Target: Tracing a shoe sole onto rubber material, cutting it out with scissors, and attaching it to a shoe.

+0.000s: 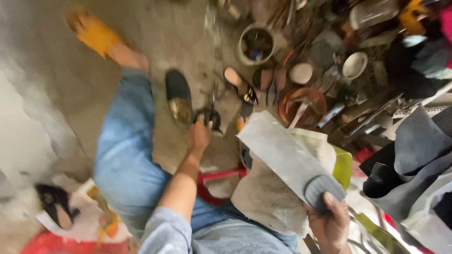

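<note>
A: Report the nearest items first.

B: The right hand (332, 221), at 5 o'clock in the head view, has its fingers clamped on a flat grey sheet (287, 155), thumb pressed over a small dark grey pad (322, 188) lying on the sheet's near end. The sheet slants up toward 12 o'clock over a pale fuzzy cloth (268, 197) on the lap.

A: And the other hand?

B: The left hand (198, 136) is extended toward the floor near frame centre. Its fingers are closed around a small dark object (210, 116); blur prevents identifying it.

A: Surroundings beyond that?

B: A dark shoe (178, 96) rests just beside the object, at its 9 o'clock. A leg in blue jeans (127, 141) runs toward 11 o'clock, ending in a yellow slipper (96, 34). At 1 o'clock sit a brown bowl (303, 106) and a round can (256, 44) among blurred clutter. Dark sheet material (414, 150) lies at 3 o'clock.
</note>
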